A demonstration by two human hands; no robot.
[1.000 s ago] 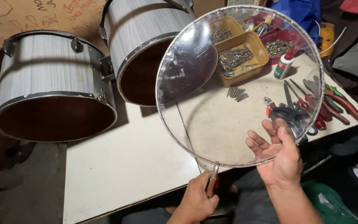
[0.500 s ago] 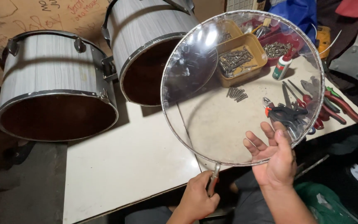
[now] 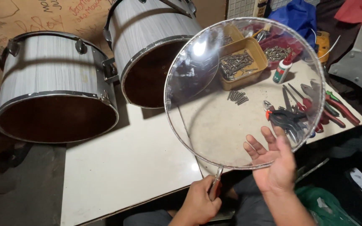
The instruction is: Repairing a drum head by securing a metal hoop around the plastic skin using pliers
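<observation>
Clear drumhead (image 3: 231,83) propped by right hand (image 3: 275,161); left hand (image 3: 200,201) grips pliers (image 3: 215,187)

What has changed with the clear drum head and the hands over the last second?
The clear drum head has drifted slightly right and up in view. The left hand keeps gripping a tool at its lower rim; the right hand still supports it, open-palmed, from below. The two drum shells and the yellow tray of screws have not moved.

Both hands (image 3: 273,163) and forearms are bare, above grey trousers (image 3: 248,205).
</observation>
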